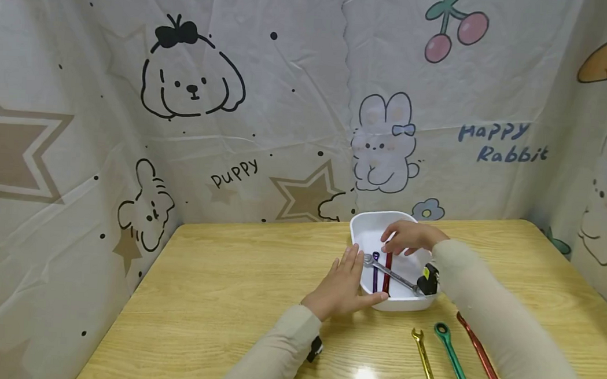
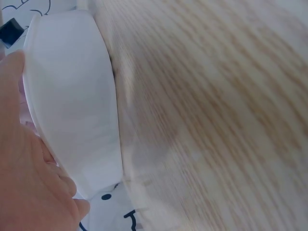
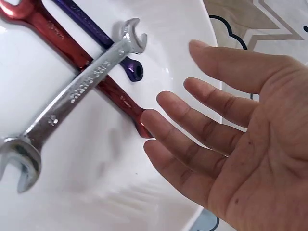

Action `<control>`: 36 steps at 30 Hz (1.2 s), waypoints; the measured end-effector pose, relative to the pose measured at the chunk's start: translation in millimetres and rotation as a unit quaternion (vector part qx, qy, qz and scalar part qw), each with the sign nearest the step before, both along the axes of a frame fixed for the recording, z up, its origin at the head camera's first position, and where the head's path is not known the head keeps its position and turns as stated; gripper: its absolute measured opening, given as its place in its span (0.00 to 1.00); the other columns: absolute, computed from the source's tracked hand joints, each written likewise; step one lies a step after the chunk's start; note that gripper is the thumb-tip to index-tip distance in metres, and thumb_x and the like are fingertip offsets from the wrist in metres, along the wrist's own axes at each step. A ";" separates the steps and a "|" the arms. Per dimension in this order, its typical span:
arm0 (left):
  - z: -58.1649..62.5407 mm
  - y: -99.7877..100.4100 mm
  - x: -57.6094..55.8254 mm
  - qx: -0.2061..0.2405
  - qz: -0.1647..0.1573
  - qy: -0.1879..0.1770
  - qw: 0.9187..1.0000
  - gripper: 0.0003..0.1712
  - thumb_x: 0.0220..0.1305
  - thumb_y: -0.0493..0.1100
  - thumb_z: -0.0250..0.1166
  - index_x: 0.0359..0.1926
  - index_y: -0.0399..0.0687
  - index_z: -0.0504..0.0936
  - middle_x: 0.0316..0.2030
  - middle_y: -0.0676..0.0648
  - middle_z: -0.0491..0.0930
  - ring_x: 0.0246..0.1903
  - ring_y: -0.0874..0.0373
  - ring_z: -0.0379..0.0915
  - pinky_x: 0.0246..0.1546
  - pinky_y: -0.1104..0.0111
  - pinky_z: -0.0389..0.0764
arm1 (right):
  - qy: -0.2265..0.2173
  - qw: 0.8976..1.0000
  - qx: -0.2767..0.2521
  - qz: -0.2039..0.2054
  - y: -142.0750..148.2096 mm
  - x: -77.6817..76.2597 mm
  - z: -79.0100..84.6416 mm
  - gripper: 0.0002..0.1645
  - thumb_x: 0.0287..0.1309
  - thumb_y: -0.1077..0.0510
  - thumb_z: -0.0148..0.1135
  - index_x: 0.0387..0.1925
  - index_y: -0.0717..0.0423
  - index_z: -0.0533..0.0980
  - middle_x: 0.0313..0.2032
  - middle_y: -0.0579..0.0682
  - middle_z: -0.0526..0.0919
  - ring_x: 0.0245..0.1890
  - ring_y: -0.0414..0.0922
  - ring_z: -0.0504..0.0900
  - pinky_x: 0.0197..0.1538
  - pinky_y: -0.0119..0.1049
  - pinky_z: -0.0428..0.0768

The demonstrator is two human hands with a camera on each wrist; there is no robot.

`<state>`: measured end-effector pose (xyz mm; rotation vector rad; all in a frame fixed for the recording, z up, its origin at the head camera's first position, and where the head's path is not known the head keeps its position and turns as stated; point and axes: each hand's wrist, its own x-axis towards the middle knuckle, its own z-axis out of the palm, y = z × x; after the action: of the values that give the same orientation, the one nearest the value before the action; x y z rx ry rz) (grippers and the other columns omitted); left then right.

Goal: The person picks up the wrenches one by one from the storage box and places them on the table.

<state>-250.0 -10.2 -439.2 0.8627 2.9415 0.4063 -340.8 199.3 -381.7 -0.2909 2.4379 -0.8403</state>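
My left hand [image 1: 343, 285] lies with spread fingers along the near left rim of a white tray [image 1: 366, 231], the thumb along its near edge. Over the tray's right part hovers my right hand [image 1: 409, 236], fingers loosely bent and nothing between them. In the right wrist view its fingertips [image 3: 150, 118] are right at the end of a red wrench [image 3: 118, 96] in the tray. A silver open-ended wrench [image 3: 79, 89] lies across the red one and a smaller purple wrench [image 3: 91, 26].
On the wooden table [image 1: 223, 300], in front of the tray, lie a gold wrench [image 1: 426, 365], a green ratchet wrench [image 1: 455, 358] and another red wrench [image 1: 483, 357], partly beside the right sleeve. A patterned cloth [image 1: 288, 96] hangs behind the table.
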 end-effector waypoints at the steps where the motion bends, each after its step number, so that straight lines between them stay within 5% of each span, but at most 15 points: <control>1: 0.1 -0.1 0.1 0.000 0.000 0.000 1.000 0.62 0.58 0.80 0.44 0.75 0.38 0.41 0.75 0.40 0.34 0.74 0.50 0.29 0.72 0.54 0.44 | -0.009 1.000 0.004 -0.001 -1.6 0.4 -1.4 0.24 0.62 0.56 0.61 0.56 0.64 0.71 0.46 0.58 0.83 0.47 0.53 0.80 0.52 0.49 0.80; 13: 0.0 -0.8 -0.8 0.000 0.000 0.004 1.000 0.62 0.58 0.80 0.44 0.75 0.38 0.42 0.75 0.39 0.35 0.74 0.49 0.31 0.72 0.55 0.45 | -0.087 0.995 0.048 -0.024 -12.8 8.5 -11.7 0.17 0.59 0.59 0.63 0.49 0.58 0.75 0.41 0.53 0.81 0.39 0.50 0.81 0.46 0.46 0.82; 27: -1.1 -1.3 -1.2 0.005 -0.003 0.004 1.000 0.62 0.58 0.79 0.45 0.75 0.37 0.43 0.75 0.39 0.35 0.74 0.51 0.28 0.72 0.54 0.43 | -0.087 0.993 0.061 -0.042 -15.7 5.2 -22.0 0.13 0.55 0.61 0.67 0.44 0.56 0.78 0.37 0.52 0.82 0.36 0.50 0.81 0.40 0.42 0.83; 36: -1.3 -1.6 0.2 0.006 0.001 0.003 1.000 0.62 0.57 0.79 0.46 0.75 0.38 0.42 0.75 0.40 0.35 0.74 0.51 0.29 0.72 0.53 0.44 | -0.087 0.994 0.073 0.004 -14.2 2.7 -24.3 0.12 0.54 0.63 0.66 0.42 0.56 0.76 0.33 0.49 0.81 0.32 0.46 0.80 0.38 0.40 0.80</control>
<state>-249.8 -11.8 -440.5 0.8646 2.9472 0.4215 -338.1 185.1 -406.0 -0.1660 2.3172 -0.6518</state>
